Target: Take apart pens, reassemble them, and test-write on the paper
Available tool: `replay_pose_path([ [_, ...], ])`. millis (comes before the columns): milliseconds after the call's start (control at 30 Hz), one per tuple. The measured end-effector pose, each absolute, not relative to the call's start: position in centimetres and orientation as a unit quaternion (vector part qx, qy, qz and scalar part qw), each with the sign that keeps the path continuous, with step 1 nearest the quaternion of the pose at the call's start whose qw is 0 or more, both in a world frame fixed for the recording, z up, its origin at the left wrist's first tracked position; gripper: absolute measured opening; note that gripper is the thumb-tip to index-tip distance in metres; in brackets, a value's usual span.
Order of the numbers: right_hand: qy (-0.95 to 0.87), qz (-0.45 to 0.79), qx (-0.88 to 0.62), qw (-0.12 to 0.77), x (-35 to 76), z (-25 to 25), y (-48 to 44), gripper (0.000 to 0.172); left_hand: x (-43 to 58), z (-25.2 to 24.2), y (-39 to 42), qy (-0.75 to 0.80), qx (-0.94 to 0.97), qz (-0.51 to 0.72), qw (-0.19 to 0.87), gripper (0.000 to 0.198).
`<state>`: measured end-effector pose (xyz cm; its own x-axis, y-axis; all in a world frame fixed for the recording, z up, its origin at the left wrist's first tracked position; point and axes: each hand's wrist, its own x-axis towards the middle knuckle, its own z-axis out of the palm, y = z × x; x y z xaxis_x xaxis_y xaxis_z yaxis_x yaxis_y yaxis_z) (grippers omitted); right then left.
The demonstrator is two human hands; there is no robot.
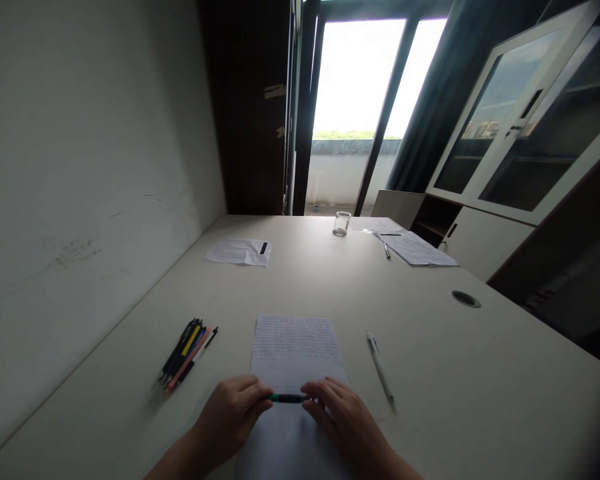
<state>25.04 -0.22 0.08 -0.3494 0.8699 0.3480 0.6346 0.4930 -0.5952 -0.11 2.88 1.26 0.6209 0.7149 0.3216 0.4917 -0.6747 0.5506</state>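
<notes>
A dark green pen (287, 398) lies level between my two hands, just above a handwritten sheet of paper (295, 347) on the pale table (430, 373). My left hand (230, 417) pinches the pen's left end with its fingertips. My right hand (343, 417) grips the right end. Both hands hover over the near part of the sheet. A white pen (379, 369) rests on the table to the right of the sheet. To the left lies a bundle of several coloured pens (187, 353).
Far across the table are a folded paper (240, 252), a small glass jar (341, 223) and more sheets (415, 248) with a pen (386, 250). A round cable hole (465, 299) sits at right. A wall runs along the left; a glass-door cabinet (525, 133) stands at right.
</notes>
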Motion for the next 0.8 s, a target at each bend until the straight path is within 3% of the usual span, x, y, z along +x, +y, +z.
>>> replay_pose_path([
  [100, -0.819, 0.154, -0.452, 0.318, 25.07, 0.13, 0.02, 0.014, -0.09, 1.27, 2.96, 0.346, 0.876, 0.264, 0.209, 0.014],
  [233, -0.808, 0.158, -0.460, 0.332, 25.01, -0.16, -0.03, 0.004, -0.14, 1.24, 2.91, 0.349, 0.875, 0.263, 0.209, 0.014],
  [800, -0.778, 0.212, -0.484, 0.340, 25.10, -0.39, -0.14, 0.007, -0.34, 1.02, 3.05, 0.356, 0.870, 0.262, 0.219, 0.013],
])
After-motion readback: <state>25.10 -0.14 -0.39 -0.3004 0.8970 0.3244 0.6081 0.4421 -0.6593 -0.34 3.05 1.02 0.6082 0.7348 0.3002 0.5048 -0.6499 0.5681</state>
